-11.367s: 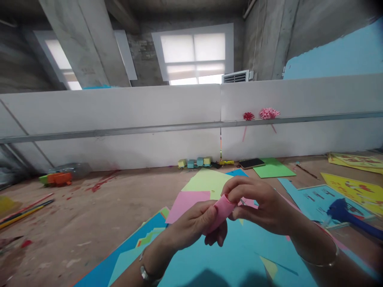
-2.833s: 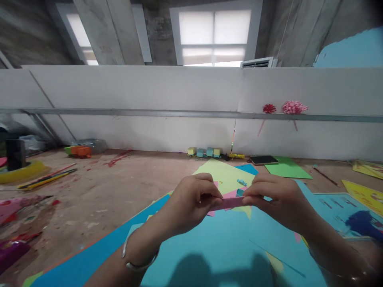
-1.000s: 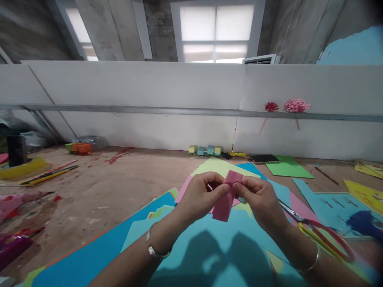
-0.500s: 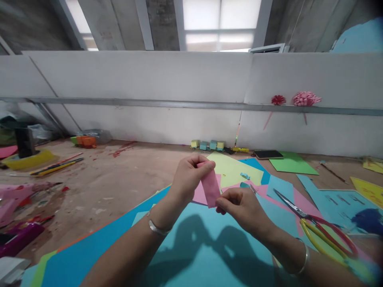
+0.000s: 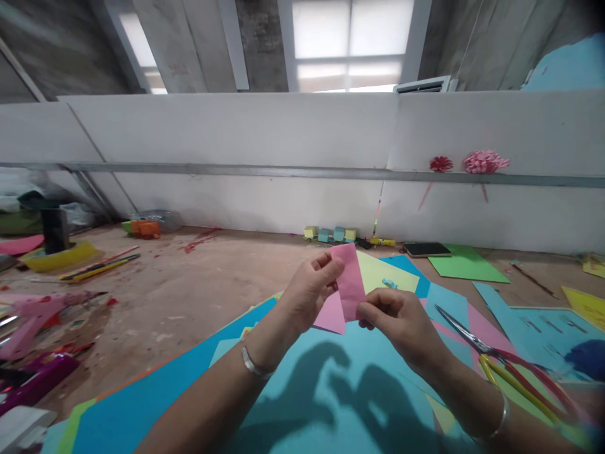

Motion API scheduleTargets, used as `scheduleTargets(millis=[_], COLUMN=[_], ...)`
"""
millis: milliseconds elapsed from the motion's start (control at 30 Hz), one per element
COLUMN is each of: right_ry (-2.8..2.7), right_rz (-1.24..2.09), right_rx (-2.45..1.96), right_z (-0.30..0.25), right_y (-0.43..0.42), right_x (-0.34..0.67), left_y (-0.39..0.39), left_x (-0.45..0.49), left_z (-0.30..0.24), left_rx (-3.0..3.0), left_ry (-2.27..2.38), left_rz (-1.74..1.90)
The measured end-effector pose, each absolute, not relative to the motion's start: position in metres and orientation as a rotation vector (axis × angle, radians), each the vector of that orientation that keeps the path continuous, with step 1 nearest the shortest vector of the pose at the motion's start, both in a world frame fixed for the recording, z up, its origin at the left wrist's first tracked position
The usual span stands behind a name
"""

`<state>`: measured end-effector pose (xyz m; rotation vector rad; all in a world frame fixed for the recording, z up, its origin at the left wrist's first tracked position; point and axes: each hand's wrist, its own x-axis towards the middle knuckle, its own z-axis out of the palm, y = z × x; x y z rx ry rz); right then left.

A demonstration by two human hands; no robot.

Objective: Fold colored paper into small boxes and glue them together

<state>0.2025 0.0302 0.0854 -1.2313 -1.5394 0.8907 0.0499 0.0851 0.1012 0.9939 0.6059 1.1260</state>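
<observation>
A small rectangle of pink paper [image 5: 350, 277] is held up above the coloured sheets, tilted slightly. My left hand [image 5: 316, 284] pinches its left edge near the top between thumb and fingers. At the lower right corner, my right hand [image 5: 391, 318] grips it the same way. Another pink piece of paper [image 5: 332, 315] lies behind and below it, partly covered. Under both hands spreads a light blue sheet [image 5: 293, 391], with the shadows of my hands on it. Scissors [image 5: 491, 350] with red and yellow handles rest beside my right forearm, their blades slightly apart.
A phone [image 5: 428, 250] and a green sheet [image 5: 467, 263] lie near the wall. Small yellow and blue paper blocks [image 5: 331, 234] stand at the back. On the left are a pink glue gun [image 5: 38, 318], pencils [image 5: 101, 266] and a yellow tape roll [image 5: 59, 255].
The pink paper has moved up and to the right and now shows its face more broadly. Both hands shifted right with it, and the left fingers sit lower on its edge.
</observation>
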Motion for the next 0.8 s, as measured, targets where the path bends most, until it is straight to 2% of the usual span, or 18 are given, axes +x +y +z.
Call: scheduleTargets(millis=[167,433,500,633,667,800], right_ry=[-1.610,-1.784,-1.806,-1.558,-1.461,-1.280], right_rz=[0.759,0.785,0.911,1.421,1.506,1.637], right_rx=[-1.240,-1.267,-1.265,-1.000,-0.896,-0.735], right_z=[0.080,0.091,0.091,0.076,0.071,0.052], right_y=[0.031,0.029,0.028,0.034,0.036,0.046], right_x=[0.201,0.204,0.208,0.211,0.210,0.205], left_y=[0.073,0.104,0.118,0.129,0.127,0.103], left_x=[0.059,0.030,0.009,-0.015,-0.013,0.019], left_z=[0.089,0.113,0.125,0.138,0.136,0.116], left_rx=[1.057,0.948,0.873,0.747,0.828,1.216], left_ry=[0.650,0.724,0.697,0.634,0.645,0.587], left_rz=[0.981,1.209,1.354,1.680,1.613,0.949])
